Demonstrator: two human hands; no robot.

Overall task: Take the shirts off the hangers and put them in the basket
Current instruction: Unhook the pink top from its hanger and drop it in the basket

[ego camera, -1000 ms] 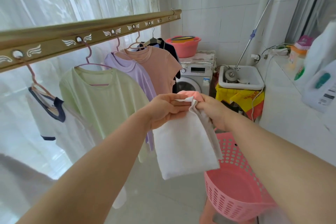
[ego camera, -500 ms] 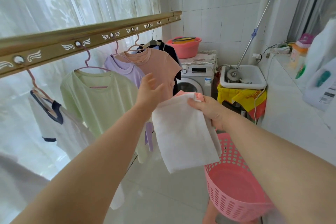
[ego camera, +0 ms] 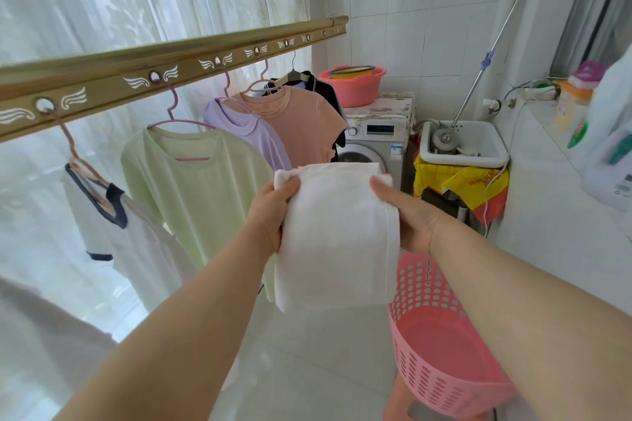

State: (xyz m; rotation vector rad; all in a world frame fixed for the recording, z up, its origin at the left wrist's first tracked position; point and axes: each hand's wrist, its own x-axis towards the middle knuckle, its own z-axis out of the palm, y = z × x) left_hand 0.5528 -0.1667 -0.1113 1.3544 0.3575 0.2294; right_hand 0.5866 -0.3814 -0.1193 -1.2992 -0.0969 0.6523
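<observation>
A folded white shirt (ego camera: pixel 337 236) hangs in front of me, held by both hands. My left hand (ego camera: pixel 272 212) grips its upper left edge and my right hand (ego camera: pixel 407 215) grips its right side. The pink basket (ego camera: pixel 441 345) stands empty below and to the right of the shirt. On the gold rail (ego camera: pixel 178 68) hang a white navy-trimmed shirt (ego camera: pixel 113 229), a pale green shirt (ego camera: pixel 195 188), a lilac shirt (ego camera: pixel 253 133), a peach shirt (ego camera: pixel 301 123) and a dark garment (ego camera: pixel 325 89), each on its hanger.
A washing machine (ego camera: pixel 376 140) with a pink basin (ego camera: pixel 354 85) on top stands at the back. A white sink (ego camera: pixel 465 143) with a mop is to its right. A tiled counter (ego camera: pixel 554 208) with detergent bottles runs along the right. Sheer curtains cover the left.
My left hand let go of the shirt's top corner, opened briefly, then took hold of the left edge. The shirt now hangs wider and flatter between both hands.
</observation>
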